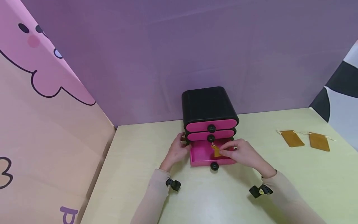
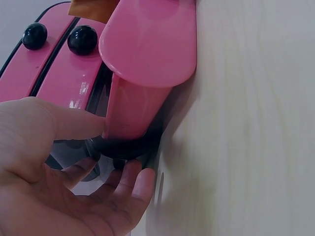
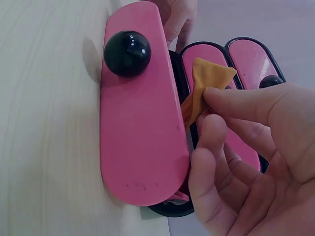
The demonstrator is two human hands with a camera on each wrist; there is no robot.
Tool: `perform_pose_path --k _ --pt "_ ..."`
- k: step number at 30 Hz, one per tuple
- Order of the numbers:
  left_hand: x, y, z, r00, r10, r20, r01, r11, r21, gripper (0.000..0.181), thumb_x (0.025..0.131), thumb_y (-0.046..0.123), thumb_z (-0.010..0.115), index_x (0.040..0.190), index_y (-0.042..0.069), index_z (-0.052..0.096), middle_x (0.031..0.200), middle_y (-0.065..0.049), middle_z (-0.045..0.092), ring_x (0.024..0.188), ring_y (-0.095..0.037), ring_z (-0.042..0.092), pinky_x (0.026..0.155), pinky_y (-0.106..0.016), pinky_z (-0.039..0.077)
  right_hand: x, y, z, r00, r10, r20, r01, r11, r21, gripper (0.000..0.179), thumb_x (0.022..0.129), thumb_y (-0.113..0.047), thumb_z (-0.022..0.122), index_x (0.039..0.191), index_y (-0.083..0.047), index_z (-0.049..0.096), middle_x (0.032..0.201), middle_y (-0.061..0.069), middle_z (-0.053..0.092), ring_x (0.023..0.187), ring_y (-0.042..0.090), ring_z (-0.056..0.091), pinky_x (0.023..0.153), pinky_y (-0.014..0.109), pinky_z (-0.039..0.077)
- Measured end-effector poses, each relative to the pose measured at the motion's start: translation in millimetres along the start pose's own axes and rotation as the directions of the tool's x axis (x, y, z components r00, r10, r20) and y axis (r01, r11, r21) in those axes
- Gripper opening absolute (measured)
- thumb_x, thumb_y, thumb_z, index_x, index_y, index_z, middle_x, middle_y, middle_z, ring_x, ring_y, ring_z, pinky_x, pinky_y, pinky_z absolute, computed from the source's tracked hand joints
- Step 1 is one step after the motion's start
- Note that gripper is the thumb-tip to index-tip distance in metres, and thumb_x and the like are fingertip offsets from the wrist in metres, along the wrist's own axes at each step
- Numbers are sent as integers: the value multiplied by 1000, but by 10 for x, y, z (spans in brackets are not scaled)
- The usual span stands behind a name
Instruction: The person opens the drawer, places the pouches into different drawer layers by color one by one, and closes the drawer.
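A small black cabinet with pink drawers stands against the back wall, its bottom drawer pulled out. Above that drawer, my right hand pinches a mustard-yellow drawstring pouch between thumb and fingers; its white cord shows in the head view. At the cabinet's lower left is my left hand. In the left wrist view its thumb touches the drawer's side wall, while the other fingers lie loosely bent beside the cabinet's black frame. The two upper drawers are closed, each with a round black knob.
Two more brown drawstring pouches lie on the right of the pale wooden table. A purple wall rises behind the cabinet, and a cartoon-printed panel borders the left side.
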State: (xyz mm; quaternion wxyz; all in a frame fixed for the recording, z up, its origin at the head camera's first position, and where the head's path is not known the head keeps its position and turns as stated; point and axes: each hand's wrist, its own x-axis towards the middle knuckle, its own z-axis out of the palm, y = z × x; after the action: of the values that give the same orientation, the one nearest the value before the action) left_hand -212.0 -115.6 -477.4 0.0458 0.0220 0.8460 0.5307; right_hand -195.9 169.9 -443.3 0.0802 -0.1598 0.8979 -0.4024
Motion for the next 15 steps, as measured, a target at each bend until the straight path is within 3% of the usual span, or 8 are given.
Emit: perform_pose_path --k 4,11,15 --pt "9 -17 -7 1000 8 3 -8 1000 -1 65 102 11 65 161 5 39 147 -22 57 122 -35 65 105 -49 57 32 -4 24 1000 7 -5 -7 1000 -5 19 95 -22 77 108 -9 83 107 9 77 80 21 57 59 28 47" --pt "19 -42 9 1000 20 1 -20 1000 2 66 101 10 66 161 3 39 146 -23 58 121 -36 67 104 -49 57 59 -1 80 1000 -3 -21 3 1000 -15 16 95 -21 78 104 -10 84 105 9 77 95 23 60 68 30 49" --pt "34 -42 2 1000 27 -2 -27 1000 7 66 101 11 66 161 3 38 146 -22 58 121 -36 67 103 -48 58 70 -1 85 1000 -13 -28 12 1000 -13 15 95 -20 78 104 -10 84 101 7 77 95 22 63 70 31 50"
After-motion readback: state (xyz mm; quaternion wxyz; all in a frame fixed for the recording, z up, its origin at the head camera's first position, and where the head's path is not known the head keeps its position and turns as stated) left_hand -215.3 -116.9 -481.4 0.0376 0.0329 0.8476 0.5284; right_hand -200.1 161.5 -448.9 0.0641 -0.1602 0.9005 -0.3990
